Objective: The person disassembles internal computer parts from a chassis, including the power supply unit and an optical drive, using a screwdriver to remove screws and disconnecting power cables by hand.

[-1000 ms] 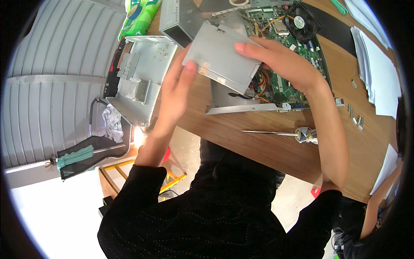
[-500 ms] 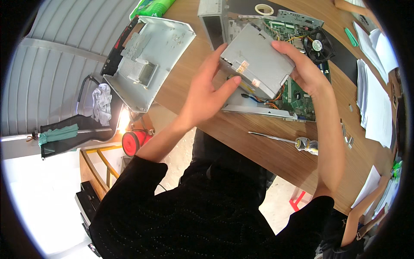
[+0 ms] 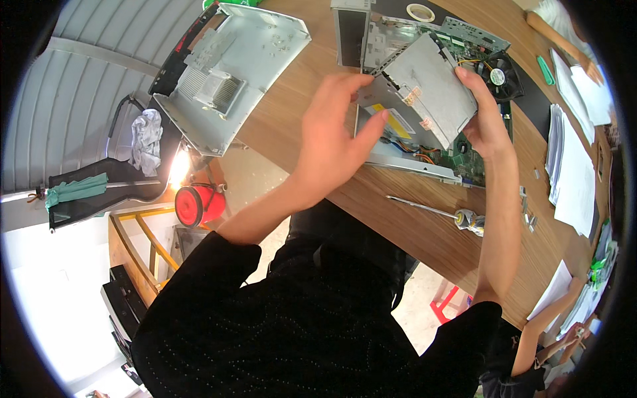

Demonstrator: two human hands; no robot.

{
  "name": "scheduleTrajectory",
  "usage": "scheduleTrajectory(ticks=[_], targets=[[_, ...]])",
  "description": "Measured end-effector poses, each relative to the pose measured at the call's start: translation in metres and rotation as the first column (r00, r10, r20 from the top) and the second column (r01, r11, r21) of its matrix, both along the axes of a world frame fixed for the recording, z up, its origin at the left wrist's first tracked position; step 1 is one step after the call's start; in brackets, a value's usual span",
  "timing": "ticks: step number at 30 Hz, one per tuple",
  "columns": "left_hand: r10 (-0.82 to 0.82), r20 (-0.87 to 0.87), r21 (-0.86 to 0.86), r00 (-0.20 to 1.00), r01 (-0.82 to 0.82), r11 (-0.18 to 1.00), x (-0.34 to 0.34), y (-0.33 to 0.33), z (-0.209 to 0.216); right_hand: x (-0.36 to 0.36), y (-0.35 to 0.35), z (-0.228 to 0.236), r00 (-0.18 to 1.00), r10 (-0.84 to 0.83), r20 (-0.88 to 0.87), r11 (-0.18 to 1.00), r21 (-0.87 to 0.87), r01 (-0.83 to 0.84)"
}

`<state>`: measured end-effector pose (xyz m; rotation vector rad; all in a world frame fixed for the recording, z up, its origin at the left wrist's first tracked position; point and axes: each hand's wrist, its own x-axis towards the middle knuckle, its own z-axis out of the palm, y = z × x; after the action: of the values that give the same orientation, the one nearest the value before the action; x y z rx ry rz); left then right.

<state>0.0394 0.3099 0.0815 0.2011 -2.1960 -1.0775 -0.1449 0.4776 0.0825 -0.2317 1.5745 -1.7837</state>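
Observation:
My right hand (image 3: 488, 126) grips the right edge of a box-shaped silver metal drive (image 3: 431, 86), thumb on top and the other fingers mostly hidden beneath. The drive is tilted above the opened computer case (image 3: 415, 166), and a yellow-and-white label shows on its side facing me. Beside its left edge is my left hand (image 3: 332, 136), open, with thumb and fingers spread. The left fingertips are close to the drive's corner; whether they touch it, I cannot tell. Under the drive lie a green circuit board (image 3: 474, 159) and coloured wires, with a black fan (image 3: 502, 76) at the right.
A screwdriver (image 3: 434, 212) lies on the wooden table (image 3: 371, 199) near its front edge. The detached case cover (image 3: 265, 73) is at the left, a tape roll (image 3: 421, 12) at the back. Papers (image 3: 567, 172) and another person's arm (image 3: 561, 36) are at the right.
The drive has tilted further, so that its labelled side now shows. My left hand has loosened and spread beside it, while my right hand keeps its grip. The whole view has shifted slightly.

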Motion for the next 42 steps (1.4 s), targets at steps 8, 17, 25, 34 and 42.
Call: scheduleTrajectory(ticks=[8,17,25,34,42], targets=[[-0.087,0.187,-0.048,0.978,0.097,0.994,0.002,-0.017,0.008,0.0,-0.005,0.004,0.995,0.059,-0.081,0.996,0.065,-0.054],[-0.124,0.109,0.358,0.986,0.077,0.931,0.007,-0.011,-0.003,-0.008,-0.009,0.003,0.986,0.134,-0.101,0.988,0.088,-0.126],[-0.161,0.105,0.161,0.981,0.143,0.977,0.013,-0.005,0.0,-0.004,-0.007,0.003,0.994,0.087,-0.069,0.995,0.062,-0.083],[-0.197,-0.016,0.409,0.98,0.186,0.893,0.009,0.005,-0.015,-0.004,-0.011,0.006,0.981,0.154,-0.121,0.986,0.086,-0.144],[-0.063,0.116,0.467,0.991,0.001,0.884,-0.004,0.012,-0.004,-0.02,-0.004,-0.003,0.921,0.338,-0.192,0.941,0.099,-0.324]])
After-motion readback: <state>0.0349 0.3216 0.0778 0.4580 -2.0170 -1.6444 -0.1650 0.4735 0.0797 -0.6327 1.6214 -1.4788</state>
